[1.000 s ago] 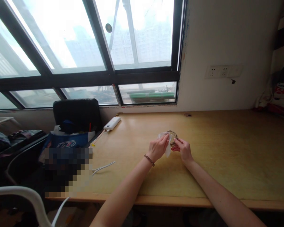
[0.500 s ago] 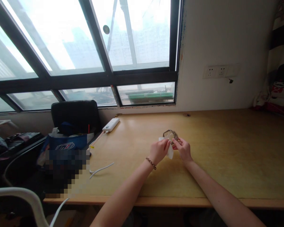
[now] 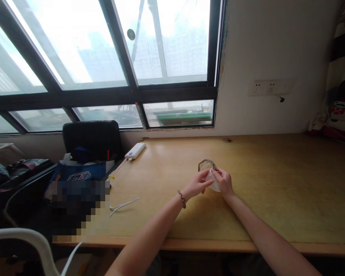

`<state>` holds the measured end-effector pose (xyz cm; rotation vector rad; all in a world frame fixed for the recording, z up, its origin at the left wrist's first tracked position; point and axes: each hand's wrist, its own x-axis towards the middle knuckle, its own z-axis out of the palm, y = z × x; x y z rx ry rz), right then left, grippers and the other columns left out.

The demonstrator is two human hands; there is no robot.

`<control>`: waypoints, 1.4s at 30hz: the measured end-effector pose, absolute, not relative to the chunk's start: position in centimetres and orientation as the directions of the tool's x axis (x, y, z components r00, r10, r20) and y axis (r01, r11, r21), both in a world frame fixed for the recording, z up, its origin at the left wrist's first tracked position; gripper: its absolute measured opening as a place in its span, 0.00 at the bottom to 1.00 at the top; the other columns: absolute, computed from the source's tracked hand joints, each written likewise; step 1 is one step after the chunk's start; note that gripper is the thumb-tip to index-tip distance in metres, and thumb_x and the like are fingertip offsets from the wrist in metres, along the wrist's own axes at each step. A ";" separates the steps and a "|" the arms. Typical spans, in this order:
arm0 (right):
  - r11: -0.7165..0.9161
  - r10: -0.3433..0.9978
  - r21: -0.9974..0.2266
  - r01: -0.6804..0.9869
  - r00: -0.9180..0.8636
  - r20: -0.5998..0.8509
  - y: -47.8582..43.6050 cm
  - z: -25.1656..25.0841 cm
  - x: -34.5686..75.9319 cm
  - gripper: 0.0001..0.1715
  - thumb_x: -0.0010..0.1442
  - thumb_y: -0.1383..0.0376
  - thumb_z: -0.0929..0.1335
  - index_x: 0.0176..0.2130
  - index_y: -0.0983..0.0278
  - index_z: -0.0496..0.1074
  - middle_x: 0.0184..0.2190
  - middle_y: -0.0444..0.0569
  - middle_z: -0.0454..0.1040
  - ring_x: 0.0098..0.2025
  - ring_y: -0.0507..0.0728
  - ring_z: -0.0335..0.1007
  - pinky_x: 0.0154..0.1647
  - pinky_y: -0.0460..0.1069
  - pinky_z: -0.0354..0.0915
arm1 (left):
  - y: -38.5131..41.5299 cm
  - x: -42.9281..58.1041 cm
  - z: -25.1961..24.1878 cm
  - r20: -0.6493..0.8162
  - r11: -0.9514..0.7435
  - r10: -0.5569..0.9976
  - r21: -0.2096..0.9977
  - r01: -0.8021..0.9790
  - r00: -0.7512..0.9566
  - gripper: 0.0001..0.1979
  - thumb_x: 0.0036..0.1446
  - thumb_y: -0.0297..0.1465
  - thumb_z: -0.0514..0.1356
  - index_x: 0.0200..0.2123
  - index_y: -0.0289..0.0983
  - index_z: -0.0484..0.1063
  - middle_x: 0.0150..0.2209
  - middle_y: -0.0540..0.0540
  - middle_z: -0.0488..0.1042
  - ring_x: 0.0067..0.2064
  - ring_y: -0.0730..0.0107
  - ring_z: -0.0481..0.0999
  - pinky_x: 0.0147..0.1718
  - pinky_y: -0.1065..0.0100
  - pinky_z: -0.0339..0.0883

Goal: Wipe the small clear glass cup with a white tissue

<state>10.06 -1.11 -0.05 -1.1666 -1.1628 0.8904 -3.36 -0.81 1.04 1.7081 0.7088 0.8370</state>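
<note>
Both of my hands are together above the middle of the table (image 3: 166, 218). A thin dark angular frame (image 3: 206, 160), apparently glasses, sticks up beyond my fingers, and much of it is hidden. My right hand (image 3: 224, 184) is closed on the glasses at their right side, with a white tissue (image 3: 215, 185) bunched at its thumb and hanging below. My left hand (image 3: 197, 184), with a bracelet on its wrist, reaches in from the left. Its fingers are parted, and the fingertips touch or nearly touch the tissue.
A white power bank (image 3: 135, 151) with a cable lies at the table's back left corner. Another white cable (image 3: 123, 205) lies nearer. To the left stands a black chair (image 3: 92, 138) holding a blue bag (image 3: 77, 172). Wall sockets (image 3: 270, 87) are at the right.
My left fingers have gone from pinching the tissue to spread apart. The tissue has shifted right, against my right hand. My right hand stays on the glasses.
</note>
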 end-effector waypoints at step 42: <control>0.010 0.987 -0.975 -0.224 0.159 -0.026 -0.6 -0.7 10.3 0.19 0.46 0.55 0.67 0.29 0.70 0.71 0.16 0.47 0.71 0.14 0.51 0.65 0.12 0.43 0.58 | -0.3 -6.3 3.0 0.480 -0.714 0.671 0.212 0.668 0.565 0.21 0.54 0.46 0.51 0.47 0.41 0.65 0.44 0.43 0.70 0.36 0.65 0.71 0.33 0.70 0.60</control>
